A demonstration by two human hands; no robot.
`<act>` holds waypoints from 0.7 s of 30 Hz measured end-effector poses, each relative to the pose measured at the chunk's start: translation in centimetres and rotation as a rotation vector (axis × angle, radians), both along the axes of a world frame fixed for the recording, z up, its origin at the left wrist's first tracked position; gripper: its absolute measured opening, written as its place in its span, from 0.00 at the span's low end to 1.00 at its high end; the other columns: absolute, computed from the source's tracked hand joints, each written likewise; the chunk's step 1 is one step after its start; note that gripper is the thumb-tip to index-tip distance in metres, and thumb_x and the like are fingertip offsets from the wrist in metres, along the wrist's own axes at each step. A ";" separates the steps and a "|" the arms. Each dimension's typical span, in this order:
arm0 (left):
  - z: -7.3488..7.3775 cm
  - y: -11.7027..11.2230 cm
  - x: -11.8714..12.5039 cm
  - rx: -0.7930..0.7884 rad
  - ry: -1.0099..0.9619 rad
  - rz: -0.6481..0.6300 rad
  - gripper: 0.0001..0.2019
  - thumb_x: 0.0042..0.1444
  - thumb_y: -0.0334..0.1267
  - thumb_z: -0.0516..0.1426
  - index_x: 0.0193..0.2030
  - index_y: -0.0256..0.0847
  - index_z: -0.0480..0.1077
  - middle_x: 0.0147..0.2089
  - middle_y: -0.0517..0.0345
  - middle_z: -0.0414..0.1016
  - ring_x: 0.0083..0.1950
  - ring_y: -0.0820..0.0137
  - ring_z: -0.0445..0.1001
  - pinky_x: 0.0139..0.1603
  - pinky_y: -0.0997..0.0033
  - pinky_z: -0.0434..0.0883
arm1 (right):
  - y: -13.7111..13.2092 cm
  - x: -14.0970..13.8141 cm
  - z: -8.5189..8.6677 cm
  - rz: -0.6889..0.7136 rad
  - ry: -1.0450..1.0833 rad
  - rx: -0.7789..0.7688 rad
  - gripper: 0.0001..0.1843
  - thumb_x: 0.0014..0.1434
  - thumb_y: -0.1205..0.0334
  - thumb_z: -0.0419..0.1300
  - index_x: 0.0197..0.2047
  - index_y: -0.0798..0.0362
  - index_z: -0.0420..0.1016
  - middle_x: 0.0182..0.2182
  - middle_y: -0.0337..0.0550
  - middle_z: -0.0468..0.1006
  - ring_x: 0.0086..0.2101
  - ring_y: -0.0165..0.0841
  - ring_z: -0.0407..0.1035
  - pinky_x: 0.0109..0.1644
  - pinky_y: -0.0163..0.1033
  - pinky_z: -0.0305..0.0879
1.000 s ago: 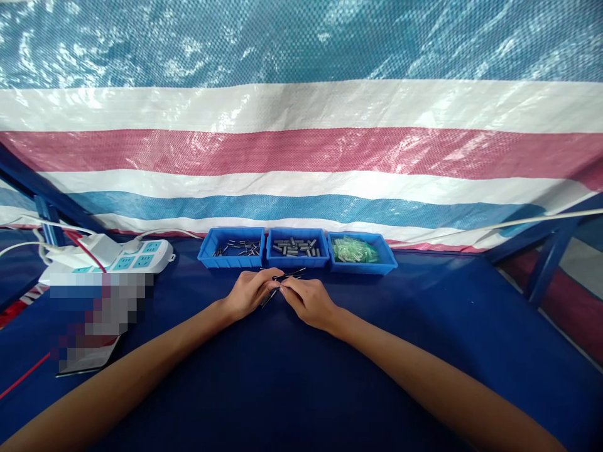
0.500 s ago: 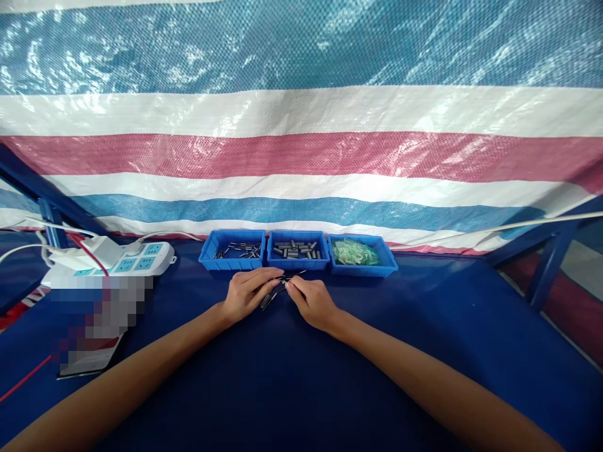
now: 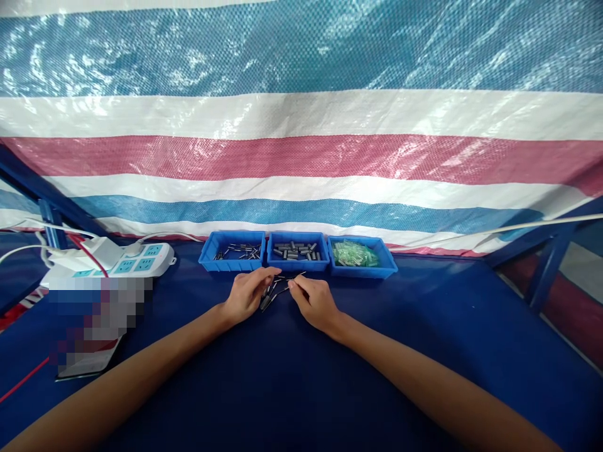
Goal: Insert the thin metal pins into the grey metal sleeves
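My left hand (image 3: 245,293) rests on the dark blue table cloth with its fingers curled over a few thin dark pins (image 3: 273,290) lying there. My right hand (image 3: 315,301) is close beside it, its fingertips pinched on one thin pin. Just behind both hands stand three small blue trays: the left tray (image 3: 232,259) holds thin metal pins, the middle tray (image 3: 296,260) holds short grey sleeves, and the right tray (image 3: 362,265) holds pale green pieces.
A white power strip (image 3: 136,259) with cables lies at the left, in front of blue frame bars. A striped tarpaulin (image 3: 301,157) hangs behind the trays. More blue frame bars (image 3: 546,263) stand at the right edge.
My two hands have drawn slightly apart, showing the pins on the cloth between them. The view has tilted a little.
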State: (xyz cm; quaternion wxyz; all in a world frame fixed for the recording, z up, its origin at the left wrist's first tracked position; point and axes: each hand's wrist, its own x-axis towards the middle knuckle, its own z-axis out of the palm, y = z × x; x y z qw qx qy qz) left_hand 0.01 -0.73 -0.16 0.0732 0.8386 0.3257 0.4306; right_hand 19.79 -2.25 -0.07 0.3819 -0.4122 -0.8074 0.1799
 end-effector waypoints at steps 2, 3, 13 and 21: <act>-0.2 0.1 0.0 0.016 0.015 0.020 0.14 0.64 0.32 0.46 0.54 0.38 0.64 0.31 0.59 0.74 0.25 0.79 0.70 0.27 0.81 0.66 | -0.1 0.0 0.2 0.000 0.020 -0.018 0.13 0.66 0.61 0.45 0.33 0.53 0.67 0.21 0.37 0.67 0.22 0.27 0.63 0.30 0.32 0.56; -0.4 0.2 0.0 0.024 0.015 0.024 0.14 0.64 0.32 0.47 0.55 0.38 0.63 0.30 0.60 0.74 0.24 0.78 0.70 0.27 0.81 0.66 | -0.1 0.1 0.2 0.003 0.026 -0.026 0.11 0.65 0.61 0.46 0.39 0.53 0.67 0.22 0.37 0.68 0.23 0.28 0.64 0.30 0.32 0.57; -1.1 0.5 0.0 0.080 0.058 -0.052 0.12 0.64 0.37 0.49 0.52 0.38 0.63 0.28 0.60 0.76 0.25 0.76 0.73 0.27 0.80 0.69 | -0.1 -0.1 -0.2 0.165 -0.057 0.144 0.11 0.66 0.63 0.46 0.38 0.54 0.68 0.30 0.43 0.75 0.28 0.30 0.68 0.33 0.34 0.60; 0.0 0.3 0.3 0.056 0.020 -0.060 0.06 0.60 0.36 0.55 0.38 0.37 0.71 0.33 0.57 0.78 0.31 0.76 0.76 0.34 0.80 0.70 | 0.0 0.1 -0.4 0.090 0.020 0.081 0.16 0.67 0.62 0.44 0.29 0.53 0.64 0.23 0.40 0.71 0.25 0.28 0.66 0.31 0.33 0.58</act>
